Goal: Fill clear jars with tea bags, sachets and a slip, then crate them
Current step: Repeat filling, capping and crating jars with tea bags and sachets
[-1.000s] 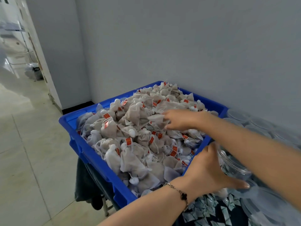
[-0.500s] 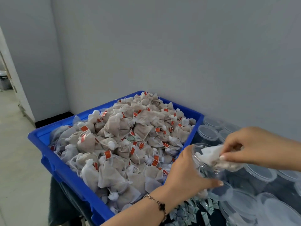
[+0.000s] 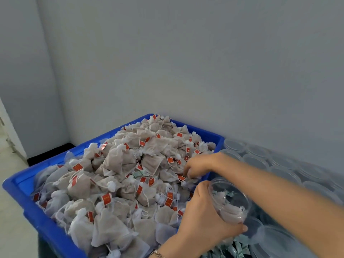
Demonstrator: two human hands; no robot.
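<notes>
A blue crate (image 3: 17,185) is heaped with beige tea bags (image 3: 119,162) that carry red tags. My left hand (image 3: 202,218) grips a clear jar (image 3: 230,203) just off the crate's right side, tilted with its mouth towards the pile. Inside the jar lie a few tea bags and a green-printed sachet. My right hand (image 3: 199,165) reaches over the jar into the right edge of the pile, fingers curled down round a tea bag.
Rows of empty clear jars (image 3: 257,162) stand to the right along the grey wall (image 3: 204,62). More clear containers (image 3: 277,241) sit at the bottom right. Green-printed sachets (image 3: 236,248) lie below my left hand. A tiled floor (image 3: 9,164) lies to the left.
My right hand dropped a tea bag into the jar and went back left to the pile. The left hand keeps hold of the jar. The camera view has tilted.
</notes>
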